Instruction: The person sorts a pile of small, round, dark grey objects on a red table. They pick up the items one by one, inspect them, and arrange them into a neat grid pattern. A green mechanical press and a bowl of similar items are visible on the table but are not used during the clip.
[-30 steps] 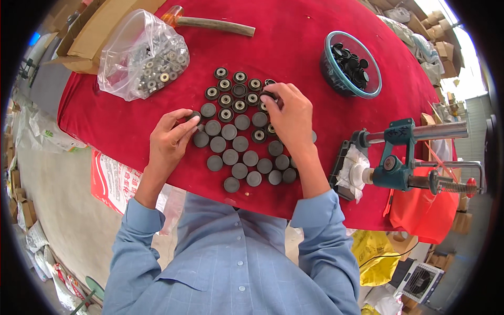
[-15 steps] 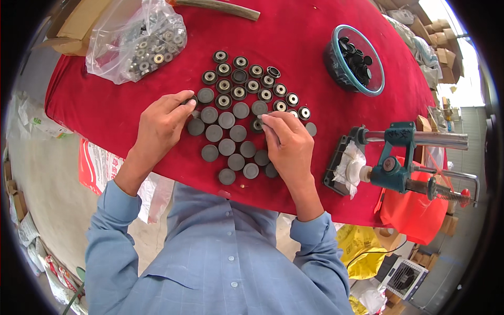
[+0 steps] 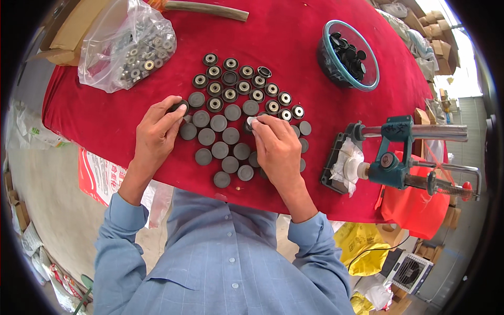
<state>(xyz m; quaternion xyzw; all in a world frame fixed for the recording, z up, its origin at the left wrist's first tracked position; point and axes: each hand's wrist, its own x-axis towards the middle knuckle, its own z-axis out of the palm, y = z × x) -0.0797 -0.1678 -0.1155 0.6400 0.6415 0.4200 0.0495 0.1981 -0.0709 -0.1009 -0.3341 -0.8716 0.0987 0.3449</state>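
Several round dark caps lie in a cluster on the red cloth. Those nearer me show plain grey faces, like this grey disc (image 3: 229, 164); those farther off are mostly dark cups with a metal bearing (image 3: 230, 95) set in each. At the cluster's left edge, my left hand (image 3: 159, 131) pinches a dark round cap (image 3: 179, 105) between thumb and fingertips. Toward the cluster's right side, my right hand (image 3: 278, 149) is closed, its fingertips on a small light-grey round piece (image 3: 251, 121) low over the caps. The fingers partly cover that piece.
A clear plastic bag of bearings (image 3: 142, 63) lies at the far left beside a cardboard box (image 3: 79, 34). Far right stands a clear tub (image 3: 374, 79) of black caps. A green hand press (image 3: 394, 142) occupies the right edge. A wooden stick (image 3: 210, 9) lies at the back.
My right hand has shifted a little left over the caps. The cap in my left hand shows more of itself now. The whole view has shifted slightly.
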